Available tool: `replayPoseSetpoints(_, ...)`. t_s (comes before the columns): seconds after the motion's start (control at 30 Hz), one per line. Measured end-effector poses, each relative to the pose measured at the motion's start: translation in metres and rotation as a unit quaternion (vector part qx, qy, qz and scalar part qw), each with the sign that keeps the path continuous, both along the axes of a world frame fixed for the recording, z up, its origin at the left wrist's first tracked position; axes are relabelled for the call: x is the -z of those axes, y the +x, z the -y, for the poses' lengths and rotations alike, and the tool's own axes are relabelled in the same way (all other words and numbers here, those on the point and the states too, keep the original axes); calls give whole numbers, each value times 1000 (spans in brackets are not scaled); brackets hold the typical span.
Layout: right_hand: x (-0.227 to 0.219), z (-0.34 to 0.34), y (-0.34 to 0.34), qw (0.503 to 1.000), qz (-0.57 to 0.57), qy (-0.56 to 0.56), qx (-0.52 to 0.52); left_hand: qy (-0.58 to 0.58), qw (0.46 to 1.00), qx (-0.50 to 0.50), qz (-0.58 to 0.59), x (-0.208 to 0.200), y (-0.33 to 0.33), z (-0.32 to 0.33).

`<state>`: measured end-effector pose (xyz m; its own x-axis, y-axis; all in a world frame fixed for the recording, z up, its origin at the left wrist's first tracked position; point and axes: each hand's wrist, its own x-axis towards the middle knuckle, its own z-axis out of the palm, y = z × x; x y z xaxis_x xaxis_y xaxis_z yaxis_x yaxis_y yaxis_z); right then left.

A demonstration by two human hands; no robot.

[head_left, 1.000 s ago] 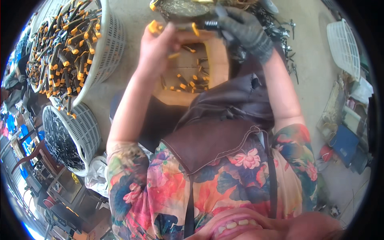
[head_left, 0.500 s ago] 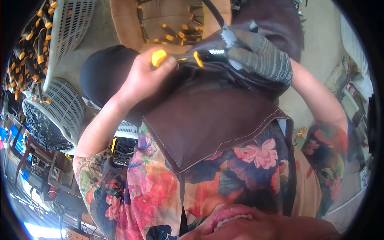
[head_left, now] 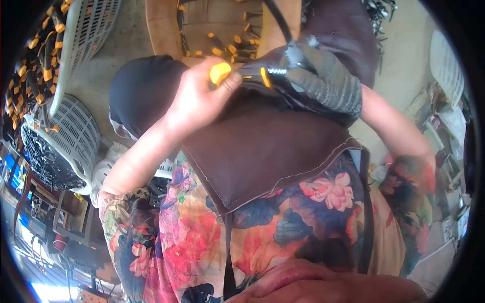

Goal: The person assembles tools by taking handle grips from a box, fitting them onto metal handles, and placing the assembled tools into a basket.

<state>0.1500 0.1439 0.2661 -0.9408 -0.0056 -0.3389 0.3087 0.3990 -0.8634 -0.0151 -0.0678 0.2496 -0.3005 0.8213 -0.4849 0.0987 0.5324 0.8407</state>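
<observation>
Two hands (head_left: pixel 202 93), one glove (head_left: pixel 334 81), one apron (head_left: pixel 268 146), one held handle (head_left: pixel 247 76), at least three baskets (head_left: pixel 90 38)

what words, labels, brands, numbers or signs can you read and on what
None readable.
Pale marks by the held black-and-yellow handle: too blurred to tell if lettering.
Cluttered objects along the left rim: too small and blurred.
Dark brown apron: none visible.

My head-worn fisheye looks steeply down, close over my apron (head_left: pixel 273 156), taking in my left hand (head_left: pixel 199 91) toward eleven o'clock, right hand (head_left: pixel 328 76) between one and two.
</observation>
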Motion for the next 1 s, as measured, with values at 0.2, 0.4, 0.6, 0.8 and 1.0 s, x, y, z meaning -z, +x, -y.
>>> replayPoseSetpoints(0.2,-27,-26,-25,989,27,-112,89,2,989,-80,124,-12,-26,-19)
replayPoseSetpoints(0.4,-20,1,-39,982,-80,35,168,18,986,-155,51,-20,-41,1)
replayPoseSetpoints(0.6,-37,8,-32,966,49,-186,170,146,968,-76,-188,-19,-19,31)
replayPoseSetpoints(0.8,-12,14,-39,972,-14,-201,120,207,931,-96,-286,-29,-8,51)
replayPoseSetpoints(1.0,-4,24,-28,962,-26,-230,147,112,977,-157,-89,-32,-9,50)
